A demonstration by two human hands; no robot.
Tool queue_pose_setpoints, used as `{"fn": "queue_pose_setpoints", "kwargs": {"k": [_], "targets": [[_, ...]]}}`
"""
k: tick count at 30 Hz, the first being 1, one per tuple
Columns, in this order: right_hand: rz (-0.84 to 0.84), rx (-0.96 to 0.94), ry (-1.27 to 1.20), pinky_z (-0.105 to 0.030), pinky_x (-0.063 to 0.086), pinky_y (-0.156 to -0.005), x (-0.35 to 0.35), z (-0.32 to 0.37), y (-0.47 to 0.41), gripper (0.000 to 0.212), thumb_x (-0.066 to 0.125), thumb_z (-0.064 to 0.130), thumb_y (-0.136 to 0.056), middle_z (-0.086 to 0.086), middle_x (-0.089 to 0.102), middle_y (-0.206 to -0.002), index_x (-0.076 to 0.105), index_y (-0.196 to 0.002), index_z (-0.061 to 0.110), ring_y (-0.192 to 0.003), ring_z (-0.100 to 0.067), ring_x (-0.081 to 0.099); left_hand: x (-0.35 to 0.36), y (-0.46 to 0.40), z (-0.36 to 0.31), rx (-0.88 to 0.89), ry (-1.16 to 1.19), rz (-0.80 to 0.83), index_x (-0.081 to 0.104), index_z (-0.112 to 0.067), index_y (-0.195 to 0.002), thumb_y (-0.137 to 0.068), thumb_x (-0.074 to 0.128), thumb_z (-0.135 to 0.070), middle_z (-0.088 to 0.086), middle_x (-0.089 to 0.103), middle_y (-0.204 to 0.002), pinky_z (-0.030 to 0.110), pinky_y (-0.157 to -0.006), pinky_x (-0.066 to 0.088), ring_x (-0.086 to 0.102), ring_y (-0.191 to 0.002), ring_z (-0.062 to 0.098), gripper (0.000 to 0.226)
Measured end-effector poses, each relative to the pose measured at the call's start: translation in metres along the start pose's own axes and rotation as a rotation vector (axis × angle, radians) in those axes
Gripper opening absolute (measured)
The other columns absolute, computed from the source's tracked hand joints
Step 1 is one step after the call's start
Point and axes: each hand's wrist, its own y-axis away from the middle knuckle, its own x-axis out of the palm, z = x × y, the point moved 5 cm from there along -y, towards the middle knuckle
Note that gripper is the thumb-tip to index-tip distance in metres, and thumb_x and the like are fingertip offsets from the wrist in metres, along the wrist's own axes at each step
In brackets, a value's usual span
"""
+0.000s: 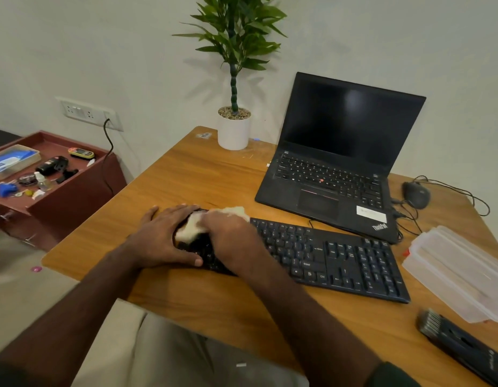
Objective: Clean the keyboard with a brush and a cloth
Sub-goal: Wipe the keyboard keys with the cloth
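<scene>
A black keyboard (334, 258) lies across the wooden desk (203, 174). My right hand (234, 236) presses a crumpled white cloth (192, 226) onto the keyboard's left end. My left hand (161, 236) grips that same left end, thumb along the front edge, fingers spread over the back corner. The keys under both hands are hidden. A black brush (460, 343) with dark bristles lies alone at the desk's near right corner, away from both hands.
An open black laptop (340, 163) stands behind the keyboard, with a wired mouse (416, 194) to its right. Clear plastic boxes (460, 272) sit at the right edge. A potted plant (233, 127) is at the back. A red side cabinet (74, 196) with small items stands left.
</scene>
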Motion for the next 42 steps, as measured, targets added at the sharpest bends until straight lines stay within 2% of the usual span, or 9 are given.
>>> {"fn": "queue_pose_setpoints", "kwargs": {"k": [3,17,24,28,31,32,33,37,42], "targets": [[0.168,-0.049,0.103,-0.034,0.019,-0.121,0.009,0.006,0.009,0.044,0.051,0.012,-0.099,-0.007,0.046,-0.154,0.054,-0.141,0.021,-0.143,-0.021,0.040,0.001,-0.002,0.003,0.006,0.003,0.003,0.011,-0.042,-0.155,-0.046,0.055,-0.100,-0.008,0.024,-0.163,0.048,-0.122,-0.008,0.010,-0.150,0.003,0.132],[-0.024,0.238,0.069,-0.041,0.054,-0.073,-0.072,-0.094,0.064,0.015,0.052,0.018,-0.100,0.002,0.069,-0.095,0.066,-0.104,0.023,-0.087,-0.021,0.064,0.002,-0.002,0.004,-0.016,-0.003,0.014,0.006,-0.044,-0.155,-0.047,0.056,-0.099,-0.006,0.020,-0.164,0.045,-0.122,-0.010,0.012,-0.150,0.007,0.131],[-0.179,0.116,-0.033,-0.043,0.055,-0.089,-0.028,-0.026,0.020,0.033,0.054,0.003,-0.091,-0.007,0.073,-0.113,0.069,-0.119,0.013,-0.102,-0.028,0.066,0.003,-0.004,0.006,-0.018,-0.009,0.008,0.007,-0.045,-0.155,-0.046,0.056,-0.100,-0.007,0.023,-0.164,0.048,-0.123,-0.008,0.011,-0.150,0.006,0.132],[0.046,-0.055,0.111,-0.037,0.021,-0.123,0.001,0.000,0.026,0.044,0.048,0.002,-0.096,-0.007,0.056,-0.144,0.059,-0.136,0.017,-0.141,-0.023,0.043,0.003,-0.003,0.005,0.005,-0.013,-0.004,0.009,-0.043,-0.156,-0.045,0.056,-0.100,-0.007,0.025,-0.163,0.045,-0.122,-0.007,0.009,-0.146,-0.002,0.133],[0.074,0.025,0.064,-0.029,0.010,-0.121,-0.016,-0.026,0.043,0.046,0.052,0.002,-0.096,-0.004,0.055,-0.146,0.059,-0.136,0.023,-0.139,-0.020,0.044,0.002,-0.004,0.004,-0.004,-0.005,0.007,0.008,-0.046,-0.154,-0.045,0.056,-0.100,-0.007,0.023,-0.163,0.044,-0.122,-0.009,0.009,-0.144,-0.003,0.131],[0.078,0.055,0.052,-0.023,0.019,-0.111,-0.024,-0.035,0.050,0.043,0.053,0.004,-0.097,-0.002,0.059,-0.142,0.060,-0.133,0.025,-0.133,-0.021,0.049,0.002,-0.003,0.004,-0.011,-0.008,0.012,0.007,-0.046,-0.154,-0.045,0.057,-0.099,-0.007,0.023,-0.163,0.044,-0.122,-0.009,0.009,-0.146,0.000,0.131],[0.098,0.080,0.065,-0.041,0.042,-0.110,-0.034,-0.043,0.057,0.039,0.053,0.008,-0.098,0.001,0.062,-0.138,0.060,-0.130,0.028,-0.128,-0.020,0.052,0.002,-0.003,0.004,-0.018,-0.008,0.015,0.007,-0.047,-0.154,-0.045,0.057,-0.099,-0.007,0.022,-0.164,0.045,-0.122,-0.010,0.010,-0.148,0.002,0.131],[0.173,0.208,0.176,-0.037,0.049,-0.100,-0.060,-0.076,0.079,0.036,0.059,0.018,-0.097,0.006,0.066,-0.125,0.059,-0.127,0.035,-0.116,-0.019,0.059,0.001,-0.001,0.001,-0.030,-0.013,0.022,0.005,-0.046,-0.154,-0.045,0.056,-0.100,-0.005,0.020,-0.164,0.043,-0.122,-0.011,0.013,-0.150,0.009,0.132],[-0.136,0.333,0.042,-0.042,0.056,-0.078,-0.079,-0.101,0.065,0.021,0.055,0.010,-0.097,-0.002,0.072,-0.101,0.068,-0.110,0.020,-0.091,-0.023,0.066,0.001,-0.002,0.002,-0.020,-0.015,0.024,0.005,-0.046,-0.155,-0.045,0.053,-0.101,-0.006,0.021,-0.164,0.044,-0.122,-0.010,0.012,-0.150,0.008,0.132]]}}
